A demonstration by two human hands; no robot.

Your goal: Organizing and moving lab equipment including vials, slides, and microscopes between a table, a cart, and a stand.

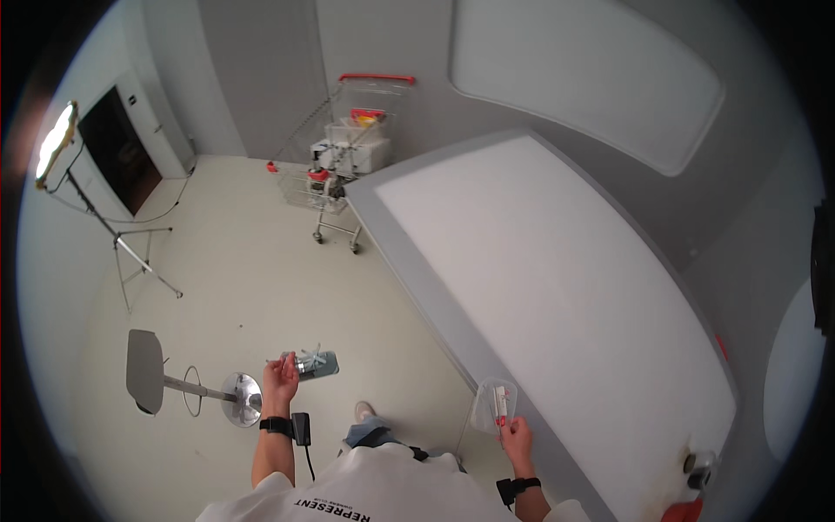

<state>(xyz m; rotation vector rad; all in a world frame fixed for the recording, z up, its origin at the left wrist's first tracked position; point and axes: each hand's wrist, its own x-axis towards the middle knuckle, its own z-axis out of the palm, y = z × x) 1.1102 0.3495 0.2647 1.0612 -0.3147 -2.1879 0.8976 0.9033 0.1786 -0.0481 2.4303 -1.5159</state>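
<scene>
My left hand (281, 378) is stretched out over the floor, holding a flat blue-grey object (319, 365) with a pale bow or ribbon-like shape on it; what it is exactly, I cannot tell. On the right, a clear plastic container (484, 406) stands at the near edge of the white table (522, 274). My right hand (517, 441) is at its rim, fingers closed on a slim item with red and white parts (501, 408) that lies partly within the container's outline. Black straps with small boxes are on both wrists.
A bar stool (147, 372) with a chrome base is on the left, and a lit lamp on a tripod (121, 241) is beyond it. A loaded shopping cart (326, 156) stands beside the table's far end. Small items and a red thing (682, 510) are at lower right.
</scene>
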